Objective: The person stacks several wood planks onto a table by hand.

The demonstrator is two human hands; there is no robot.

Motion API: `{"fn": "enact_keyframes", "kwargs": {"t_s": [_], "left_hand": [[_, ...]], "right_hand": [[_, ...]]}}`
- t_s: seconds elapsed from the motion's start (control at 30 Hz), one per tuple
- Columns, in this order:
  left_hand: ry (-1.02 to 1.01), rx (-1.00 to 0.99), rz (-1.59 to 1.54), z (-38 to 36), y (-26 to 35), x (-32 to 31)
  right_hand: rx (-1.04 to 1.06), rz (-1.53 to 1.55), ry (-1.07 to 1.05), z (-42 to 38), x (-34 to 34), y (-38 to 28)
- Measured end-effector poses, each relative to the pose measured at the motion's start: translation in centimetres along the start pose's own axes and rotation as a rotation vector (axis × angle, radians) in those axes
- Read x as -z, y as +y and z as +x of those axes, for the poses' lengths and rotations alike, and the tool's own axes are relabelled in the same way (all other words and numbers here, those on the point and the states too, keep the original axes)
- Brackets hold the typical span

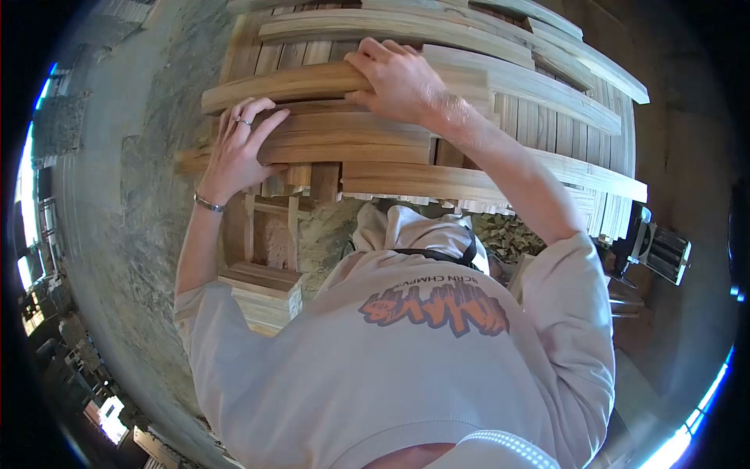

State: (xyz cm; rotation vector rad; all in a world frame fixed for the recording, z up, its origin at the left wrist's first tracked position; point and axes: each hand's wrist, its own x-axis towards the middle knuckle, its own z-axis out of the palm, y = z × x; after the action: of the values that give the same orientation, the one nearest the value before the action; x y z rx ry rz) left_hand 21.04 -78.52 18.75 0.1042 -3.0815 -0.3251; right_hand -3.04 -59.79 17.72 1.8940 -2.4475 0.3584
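Observation:
My right hand (398,78) grips a brown wooden board (289,83) near its right end, with the fingers over the far edge and the thumb on the near side. At the left, my left hand (238,148), with a ring and a bracelet, curls around the left part of the nearer wooden boards (351,139). Its fingertips lie by the far edge and its thumb by the near one. These boards lie side by side, across a layer of short upright-grained pieces. Another board (422,178) lies closest to my body.
More long boards (547,86) rest across the stack beyond my hands and to the right. Below left stands a pile of wooden pieces (262,301). A dark metal device (660,246) sits at the right, beside the stack. Wood chips (508,238) lie below, near my legs.

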Motion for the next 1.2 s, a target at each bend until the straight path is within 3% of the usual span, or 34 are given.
{"fn": "enact_keyframes", "kwargs": {"t_s": [0.1, 0.17, 0.23, 0.3, 0.37, 0.4, 0.43, 0.53, 0.63, 0.7, 0.77, 0.83, 0.93, 1.03, 1.13, 1.2], "left_hand": [[0.033, -0.081, 0.071, 2.2, 0.7, 1.3], [0.031, -0.118, 0.045, 3.8, 0.3, 0.8], [-0.234, -0.118, 0.041, 5.6, -0.8, -0.7], [-0.301, -0.130, 0.043, 6.2, -0.6, -0.3], [-0.376, -0.104, 0.104, 6.3, -0.2, -0.2], [-0.374, -0.094, 0.095, 6.2, -0.1, -0.3], [-0.333, -0.106, 0.084, 6.2, 0.1, -0.6], [-0.308, -0.092, 0.064, 6.7, 0.7, -1.0], [-0.329, -0.061, 0.078, 6.4, 0.8, -0.8], [-0.376, 0.003, -0.054, 6.2, 0.5, 0.0], [-0.393, 0.006, 0.013, 4.9, 0.8, 2.3], [-0.276, 0.006, -0.094, 2.5, 1.2, 5.1], [-0.269, 0.159, -0.269, -3.6, 0.3, 8.1], [-0.104, 0.525, -0.751, -11.1, 2.9, 7.6], [-0.013, 0.642, -0.816, -18.0, 3.8, 7.1], [0.022, 0.675, -0.920, -19.5, 6.8, 6.1]], "right_hand": [[0.097, 0.229, -0.029, 0.1, -1.2, 0.4], [0.192, 0.252, 0.112, -3.5, 1.2, 0.8], [0.095, 0.249, -0.050, -8.9, 4.6, 4.6], [-0.299, 0.284, -0.336, -15.8, 9.6, 10.0], [-0.442, 0.042, -0.366, -24.8, 12.1, 17.8], [-0.400, -0.051, -0.312, -29.5, 12.0, 21.6], [-0.498, 0.029, -0.309, -33.1, 11.1, 24.3], [-0.411, -0.091, -0.168, -33.0, 10.3, 22.4], [-0.388, -0.117, -0.155, -32.8, 9.0, 23.9], [-0.348, -0.079, -0.064, -31.2, 8.8, 24.1], [-0.189, -0.011, -0.028, -29.8, 8.3, 24.5], [-0.118, -0.008, 0.069, -27.6, 7.7, 23.3], [-0.123, -0.045, 0.102, -23.9, 6.4, 19.5], [-0.209, 0.177, -0.160, -20.7, 4.9, 15.6], [-0.149, 0.116, -0.187, -20.9, 3.7, 10.6], [-0.004, -0.130, -0.104, -21.9, 3.9, 6.7]]}}
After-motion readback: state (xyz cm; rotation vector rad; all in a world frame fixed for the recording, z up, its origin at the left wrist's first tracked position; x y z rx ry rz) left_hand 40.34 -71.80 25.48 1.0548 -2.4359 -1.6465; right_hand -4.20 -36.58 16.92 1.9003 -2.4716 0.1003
